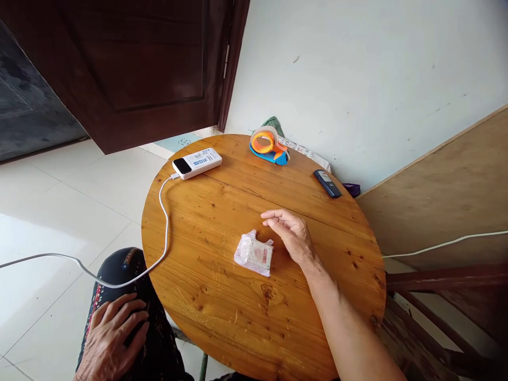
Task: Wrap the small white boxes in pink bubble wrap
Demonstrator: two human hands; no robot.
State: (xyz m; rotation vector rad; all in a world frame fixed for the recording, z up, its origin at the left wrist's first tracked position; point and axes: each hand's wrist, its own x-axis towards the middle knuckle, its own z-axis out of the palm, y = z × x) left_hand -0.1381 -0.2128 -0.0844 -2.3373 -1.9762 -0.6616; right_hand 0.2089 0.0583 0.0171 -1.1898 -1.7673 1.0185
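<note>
On the round wooden table (206, 222) lies a small box wrapped in a thin, pale plastic bag (254, 254). My right hand (289, 230) hovers just beyond and to the right of it, apart from the bag. Its thumb and fingers are a little apart and hold nothing. My left hand (117, 333) rests flat on my knee, fingers spread, over dark patterned trousers (127, 264).
A white power bank (202, 161) with a white cable (164, 211) lies at the table's far left; the cable trails off leftward. An orange and blue tape dispenser (270, 145) stands at the back. A dark remote control (327, 183) lies at the far right, near the wall.
</note>
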